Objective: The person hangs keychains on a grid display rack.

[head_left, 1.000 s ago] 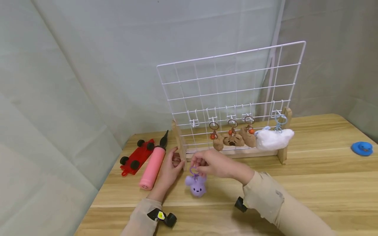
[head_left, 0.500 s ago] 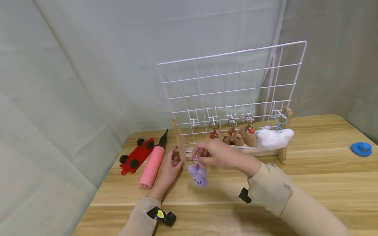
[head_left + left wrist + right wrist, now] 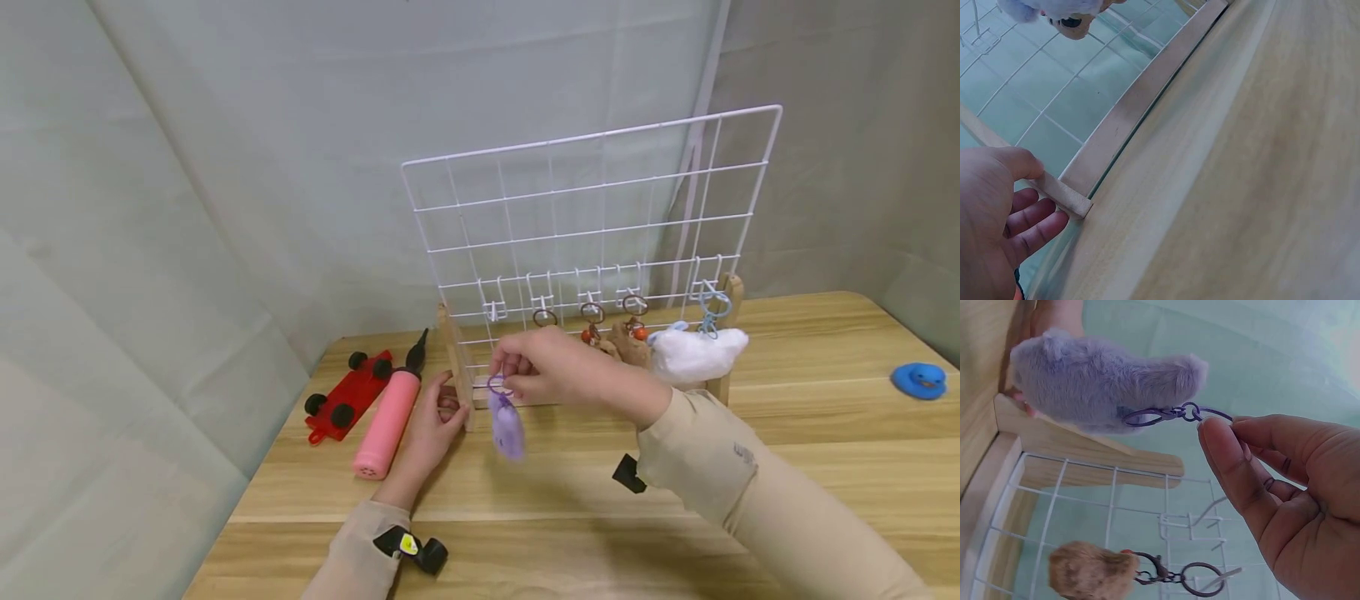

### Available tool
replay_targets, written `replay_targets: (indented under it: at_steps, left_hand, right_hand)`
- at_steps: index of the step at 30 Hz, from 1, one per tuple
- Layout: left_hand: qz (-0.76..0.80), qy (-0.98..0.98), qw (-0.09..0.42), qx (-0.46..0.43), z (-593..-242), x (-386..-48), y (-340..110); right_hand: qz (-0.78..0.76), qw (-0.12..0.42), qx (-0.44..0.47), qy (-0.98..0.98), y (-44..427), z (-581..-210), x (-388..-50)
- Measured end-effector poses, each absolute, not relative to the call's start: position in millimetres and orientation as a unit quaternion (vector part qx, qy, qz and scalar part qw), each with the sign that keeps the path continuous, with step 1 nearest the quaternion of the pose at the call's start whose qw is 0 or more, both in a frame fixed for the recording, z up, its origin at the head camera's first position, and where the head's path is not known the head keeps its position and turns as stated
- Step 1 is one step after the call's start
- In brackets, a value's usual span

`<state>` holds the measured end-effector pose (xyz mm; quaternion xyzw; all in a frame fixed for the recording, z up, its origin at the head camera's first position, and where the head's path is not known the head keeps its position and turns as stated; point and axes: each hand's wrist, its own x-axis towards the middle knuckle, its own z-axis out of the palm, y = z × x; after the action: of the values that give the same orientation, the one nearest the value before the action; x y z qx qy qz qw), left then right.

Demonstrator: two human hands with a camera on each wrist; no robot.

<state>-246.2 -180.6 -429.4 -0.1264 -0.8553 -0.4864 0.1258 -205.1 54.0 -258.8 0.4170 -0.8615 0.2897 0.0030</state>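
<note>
My right hand [image 3: 558, 367] pinches the purple ring [image 3: 1215, 412] of a fuzzy purple plush keychain [image 3: 507, 429] between thumb and forefinger. The plush dangles in front of the lower left of a white wire grid rack [image 3: 592, 138], blurred in the head view. With thumb and fingers, my left hand [image 3: 431, 429] grips the left wooden upright [image 3: 1066, 195] of the rack near its foot. From the rack's hooks hang several brown plush keychains [image 3: 1091, 569] and a white plush keychain [image 3: 697, 354]; the right hand partly covers the brown ones. The leftmost hook [image 3: 492, 312] bears nothing.
Left of the rack lie a pink hand pump [image 3: 388, 425] with a black nozzle and a red toy car [image 3: 352, 396], its black wheels facing up. A blue rubber duck [image 3: 918, 380] sits at the far right of the wooden table [image 3: 525, 542]. Cloth hangs behind.
My right hand has lifted the purple plush keychain off the table, upward toward the rack, and the plush has swung round. My left hand has stayed on the upright.
</note>
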Motion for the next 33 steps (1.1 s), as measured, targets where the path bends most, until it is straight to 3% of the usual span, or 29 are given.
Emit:
replay_targets:
  at_steps: [33]
  left_hand:
    - [-0.494,-0.851,0.123,-0.13,-429.4,-245.9,-180.3]
  right_hand:
    - [0.309,-0.007,0.33,-0.892,47.1,-221.2,-240.4]
